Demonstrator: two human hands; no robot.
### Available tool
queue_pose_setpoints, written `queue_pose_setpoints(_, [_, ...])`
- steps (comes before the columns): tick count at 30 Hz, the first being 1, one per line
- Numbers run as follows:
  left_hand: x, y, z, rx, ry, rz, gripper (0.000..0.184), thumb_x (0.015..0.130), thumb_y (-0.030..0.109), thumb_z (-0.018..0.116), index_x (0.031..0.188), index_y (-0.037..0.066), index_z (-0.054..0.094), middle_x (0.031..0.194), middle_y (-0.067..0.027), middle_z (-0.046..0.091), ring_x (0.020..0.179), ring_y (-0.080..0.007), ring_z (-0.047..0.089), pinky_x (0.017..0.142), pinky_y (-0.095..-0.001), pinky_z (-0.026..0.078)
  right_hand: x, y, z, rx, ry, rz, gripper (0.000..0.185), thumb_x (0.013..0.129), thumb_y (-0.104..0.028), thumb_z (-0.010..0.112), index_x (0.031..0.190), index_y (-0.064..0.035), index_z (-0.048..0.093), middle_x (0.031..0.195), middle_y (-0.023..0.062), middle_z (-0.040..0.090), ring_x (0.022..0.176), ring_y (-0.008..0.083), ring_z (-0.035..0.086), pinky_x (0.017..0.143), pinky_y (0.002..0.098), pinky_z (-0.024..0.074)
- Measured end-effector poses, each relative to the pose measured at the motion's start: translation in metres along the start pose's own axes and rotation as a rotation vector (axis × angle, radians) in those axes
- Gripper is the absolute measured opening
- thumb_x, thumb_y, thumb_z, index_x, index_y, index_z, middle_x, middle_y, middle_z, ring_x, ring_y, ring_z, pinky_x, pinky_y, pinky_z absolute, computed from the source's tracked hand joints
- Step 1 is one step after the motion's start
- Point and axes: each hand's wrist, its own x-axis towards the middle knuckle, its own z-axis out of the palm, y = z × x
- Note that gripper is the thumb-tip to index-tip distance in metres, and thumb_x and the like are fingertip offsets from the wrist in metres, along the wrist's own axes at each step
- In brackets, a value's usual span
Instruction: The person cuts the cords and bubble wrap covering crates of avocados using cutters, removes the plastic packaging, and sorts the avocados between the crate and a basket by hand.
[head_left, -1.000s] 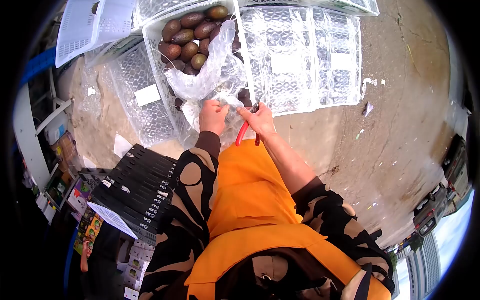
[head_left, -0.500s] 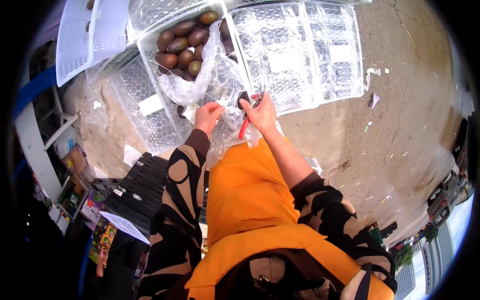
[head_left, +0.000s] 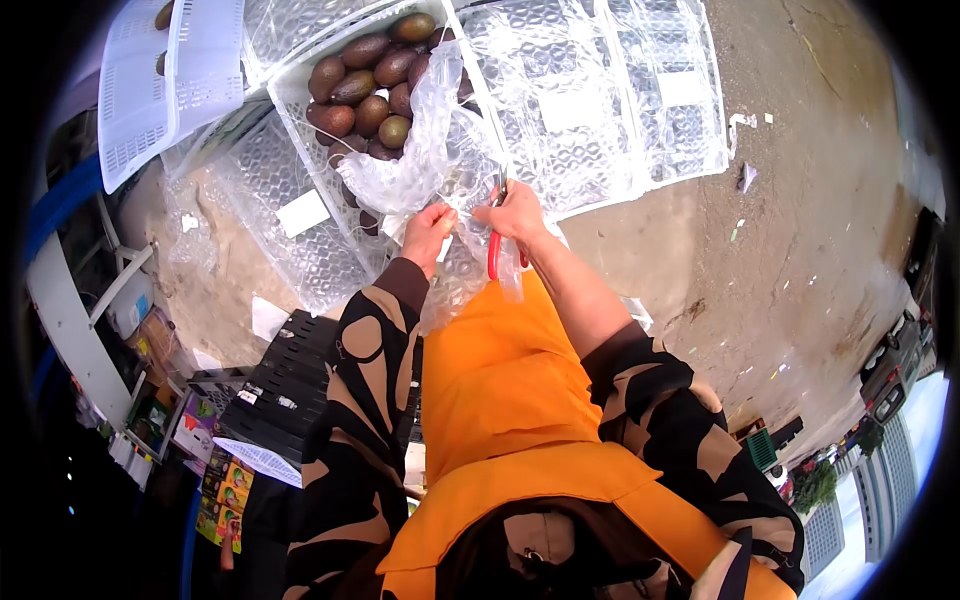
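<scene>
My left hand is closed, pinching a bit of clear plastic film at the near edge of a white crate. Close beside it on the right, my right hand grips a red-handled tool, with its metal end pointing away from me. Whether it is scissors or pliers I cannot tell. Its thumb and fingertips meet the film near my left fingers. Beyond both hands, dark avocados lie in the white crate, partly covered by a bunched plastic liner.
Crates covered in bubble film stand to the right, and another bubble-wrapped crate is at left. A white perforated crate stands upper left. Black crates sit lower left. Scraps dot the concrete floor.
My hands have come closer together over the film. The red-handled tool has turned more upright in my right hand. A dark object by my right thumb no longer shows.
</scene>
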Motion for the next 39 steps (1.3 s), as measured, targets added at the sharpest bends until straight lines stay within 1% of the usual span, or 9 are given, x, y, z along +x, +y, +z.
queue_pose_setpoints(5, [-0.002, 0.001, -0.003, 0.024, -0.089, 0.021, 0.016, 0.099, 0.021, 0.061, 0.098, 0.006, 0.065, 0.082, 0.0064, 0.056, 0.072, -0.0043, 0.047, 0.07, -0.0203, 0.039, 0.006, 0.01, -0.001, 0.036, -0.093, -0.021, 0.044, 0.063, -0.024, 0.09, 0.082, -0.0053, 0.055, 0.073, 0.0026, 0.056, 0.066, 0.0121, 0.054, 0.06, 0.0305, 0.0468])
queue_pose_setpoints(10, [-0.009, 0.014, -0.009, 0.009, -0.205, 0.001, 0.014, 0.1, 0.019, 0.06, 0.099, 0.005, 0.063, 0.086, 0.0048, 0.057, 0.081, -0.0069, 0.05, 0.078, -0.023, 0.039, -0.004, -0.008, 0.019, -0.718, 0.148, -0.244, 0.02, 0.079, -0.017, 0.068, 0.089, -0.0049, 0.057, 0.087, 0.0207, 0.067, 0.084, 0.042, 0.065, 0.074, 0.0505, 0.0512])
queue_pose_setpoints(15, [-0.054, 0.059, -0.008, -0.309, -0.228, 0.118, 0.019, 0.103, 0.021, 0.055, 0.11, 0.003, 0.06, 0.097, 0.0032, 0.06, 0.089, -0.0086, 0.055, 0.084, -0.0236, 0.038, -0.004, 0.014, 0.022, -0.813, 0.338, -0.447, 0.017, 0.085, -0.012, 0.064, 0.094, -0.0047, 0.052, 0.091, 0.018, 0.065, 0.088, 0.0386, 0.064, 0.074, 0.0495, 0.0506])
queue_pose_setpoints(19, [-0.099, 0.064, -0.01, -0.714, -0.521, -0.032, 0.009, 0.107, 0.019, 0.046, 0.11, 0.012, 0.05, 0.076, 0.0026, 0.046, 0.061, -0.0085, 0.045, 0.062, -0.0227, 0.035, 0.004, 0.014, 0.028, -0.742, 0.428, -0.439, 0.02, 0.082, -0.014, 0.068, 0.09, -0.0061, 0.052, 0.088, 0.0165, 0.065, 0.086, 0.0372, 0.064, 0.073, 0.0484, 0.0507])
queue_pose_setpoints(27, [-0.253, 0.061, -0.096, -0.49, -0.044, 0.134, 0.021, 0.103, 0.036, 0.052, 0.103, 0.016, 0.047, 0.07, 0.0033, 0.038, 0.057, -0.0081, 0.036, 0.059, -0.0239, 0.034, -0.027, 0.006, -0.005, -0.559, 0.171, -0.314, 0.038, 0.077, -0.029, 0.078, 0.087, -0.0053, 0.051, 0.081, 0.0141, 0.06, 0.078, 0.0335, 0.062, 0.072, 0.0434, 0.0485])
queue_pose_setpoints(28, [-0.251, 0.046, -0.077, -0.626, -0.105, 0.223, 0.035, 0.097, 0.047, 0.058, 0.113, 0.018, 0.049, 0.101, -0.0041, 0.055, 0.092, -0.0183, 0.057, 0.08, -0.0311, 0.046, -0.033, 0.007, -0.007, -0.56, 0.213, -0.314, 0.038, 0.078, -0.03, 0.078, 0.087, -0.0048, 0.05, 0.083, 0.0148, 0.06, 0.079, 0.0331, 0.061, 0.073, 0.0429, 0.0485])
queue_pose_setpoints(30, [-0.255, 0.052, -0.024, -0.941, -0.215, 0.145, 0.067, 0.087, 0.06, 0.065, 0.135, 0.018, 0.044, 0.158, -0.0127, 0.025, 0.146, -0.043, 0.027, 0.109, -0.0492, 0.037, -0.042, 0.028, -0.011, -0.616, 0.347, -0.379, 0.039, 0.08, -0.03, 0.077, 0.089, -0.0025, 0.051, 0.095, 0.0176, 0.056, 0.088, 0.0328, 0.058, 0.078, 0.0426, 0.0477])
queue_pose_setpoints(33, [-0.246, -0.008, 0.016, 0.832, 0.311, 0.457, 0.09, 0.073, 0.034, 0.085, 0.142, 0.012, 0.033, 0.155, -0.0185, 0.028, 0.147, -0.0433, 0.021, 0.113, -0.0527, 0.026, -0.042, 0.047, -0.033, -0.482, 0.592, -0.395, 0.036, 0.08, -0.027, 0.075, 0.092, -0.0015, 0.052, 0.103, 0.0184, 0.055, 0.094, 0.0339, 0.057, 0.08, 0.0433, 0.0469])
queue_pose_setpoints(39, [-0.09, -0.003, 0.049, 1.264, 0.367, 0.744, 0.064, 0.066, 0.013, 0.084, 0.123, 0.006, 0.055, 0.137, -0.0189, 0.048, 0.137, -0.0383, 0.037, 0.114, -0.0555, 0.025, -0.025, -0.011, -0.047, -0.602, 0.319, -0.731, 0.015, 0.077, -0.005, 0.063, 0.086, -0.0042, 0.051, 0.085, 0.0143, 0.061, 0.083, 0.0343, 0.061, 0.072, 0.0445, 0.0483])
